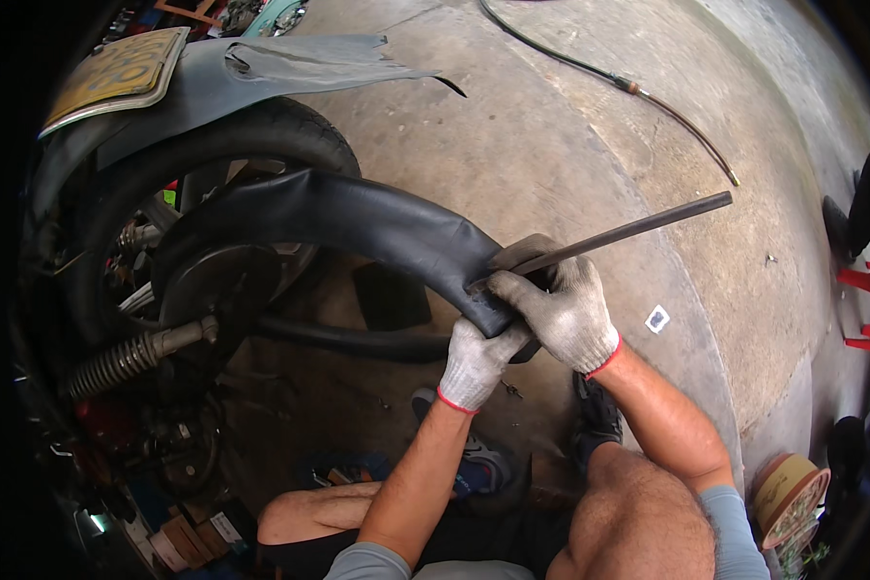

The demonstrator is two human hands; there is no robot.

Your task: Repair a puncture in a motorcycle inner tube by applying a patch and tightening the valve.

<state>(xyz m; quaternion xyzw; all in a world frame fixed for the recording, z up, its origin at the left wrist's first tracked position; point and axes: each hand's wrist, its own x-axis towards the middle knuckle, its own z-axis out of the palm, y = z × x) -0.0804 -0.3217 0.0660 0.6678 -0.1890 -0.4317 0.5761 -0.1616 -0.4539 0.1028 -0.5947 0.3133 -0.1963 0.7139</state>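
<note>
The black inner tube arches from beside the motorcycle wheel to the person's hands, its near bend held above the concrete floor; the gloved left hand has its grip closed on the lower edge of that bend; the gloved right hand has its grip closed around a dark metal rod, thumb below and fingers above, the rod's inner end against the rubber; whether that end presses in or only lies on it, I cannot tell.

The rod's end could nick or pierce the rubber if pushed too hard or at a steep angle; it could also skid off if the slack wall gives way, perhaps striking the left hand close by; loose knit gloves might slip on the smooth tube, and the long free end of the rod could swing wide.

The rubber looks smooth, dull-glossed and soft, flattened and creased near the top of its curve; the rod is straight, slim and matt; the gloves are pale, grimy knit with red cuffs; farther off stand a ribbed coil spring and a grey, ragged-edged mudguard.
</note>
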